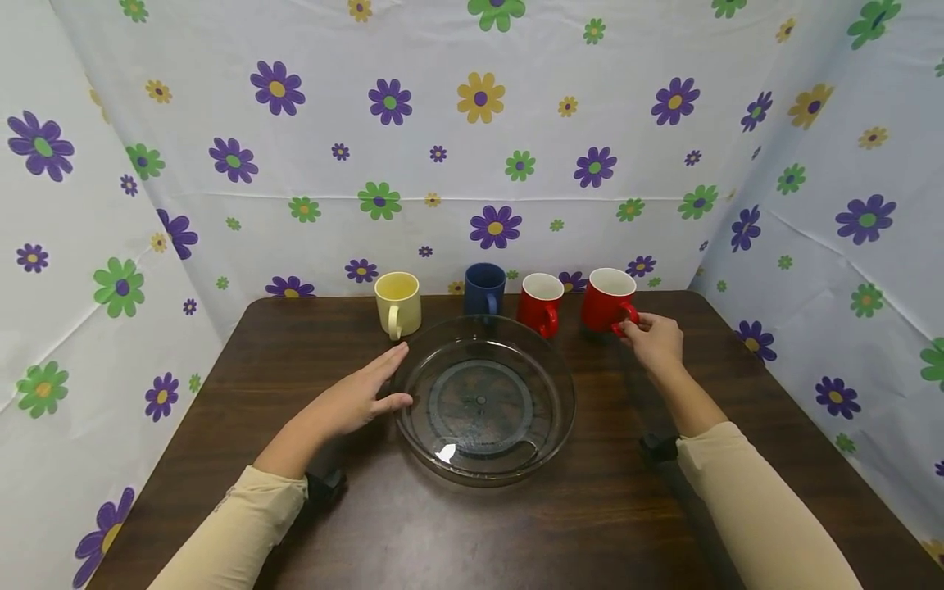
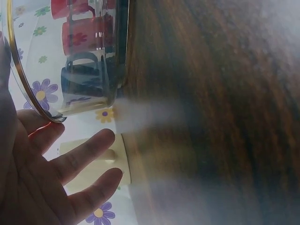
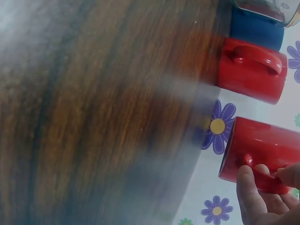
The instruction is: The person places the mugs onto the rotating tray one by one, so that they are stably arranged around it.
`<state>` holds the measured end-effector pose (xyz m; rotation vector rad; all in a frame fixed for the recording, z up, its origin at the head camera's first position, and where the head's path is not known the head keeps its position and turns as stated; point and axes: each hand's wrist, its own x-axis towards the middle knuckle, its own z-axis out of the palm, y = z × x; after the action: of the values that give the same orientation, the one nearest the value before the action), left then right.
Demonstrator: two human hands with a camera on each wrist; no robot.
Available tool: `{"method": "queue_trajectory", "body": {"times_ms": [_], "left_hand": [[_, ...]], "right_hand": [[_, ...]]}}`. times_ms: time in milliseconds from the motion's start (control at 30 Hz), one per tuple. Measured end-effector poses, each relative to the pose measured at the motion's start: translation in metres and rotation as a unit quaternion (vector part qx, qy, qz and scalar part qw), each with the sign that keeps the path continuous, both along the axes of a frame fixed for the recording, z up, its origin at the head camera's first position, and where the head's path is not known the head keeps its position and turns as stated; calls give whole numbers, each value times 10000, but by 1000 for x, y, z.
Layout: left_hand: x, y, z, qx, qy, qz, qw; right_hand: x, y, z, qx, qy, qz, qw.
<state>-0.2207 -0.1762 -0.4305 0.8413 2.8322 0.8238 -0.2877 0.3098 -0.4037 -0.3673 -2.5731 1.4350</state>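
Note:
My right hand [image 1: 656, 342] pinches the handle of a red mug [image 1: 606, 301] with a white inside. In the right wrist view this mug [image 3: 262, 140] is slightly tilted and looks a little above the tabletop. At the left rim of a large round glass dish [image 1: 481, 401] is my left hand [image 1: 361, 393], its fingers spread and fairly straight. The left wrist view puts those fingers [image 2: 89, 150] by the rim, some partly hidden. Behind the dish stand a yellow mug [image 1: 398, 303], a blue mug [image 1: 483, 287] and a second red mug [image 1: 540, 303].
Everything stands on a dark wooden table [image 1: 472, 533]. A flowered white cloth [image 1: 420, 65] hangs behind and along both sides, close to the table's back edge. The dish's far rim overlaps the blue mug in the head view.

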Motion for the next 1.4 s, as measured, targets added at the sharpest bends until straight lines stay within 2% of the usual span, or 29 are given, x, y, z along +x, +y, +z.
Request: {"method": "queue_trajectory", "body": {"times_ms": [167,867,1400], "left_hand": [[-1,2,1,-39,-33,0,10000],[-1,1,1,79,-58,6,10000],[0,0,-1,158,-58,4,9999]], "right_hand": [[6,2,3,-48,-50,18,10000],[18,-1,15,48,319,271,9991],[26,-3,21,341,473,454,9973]]}}
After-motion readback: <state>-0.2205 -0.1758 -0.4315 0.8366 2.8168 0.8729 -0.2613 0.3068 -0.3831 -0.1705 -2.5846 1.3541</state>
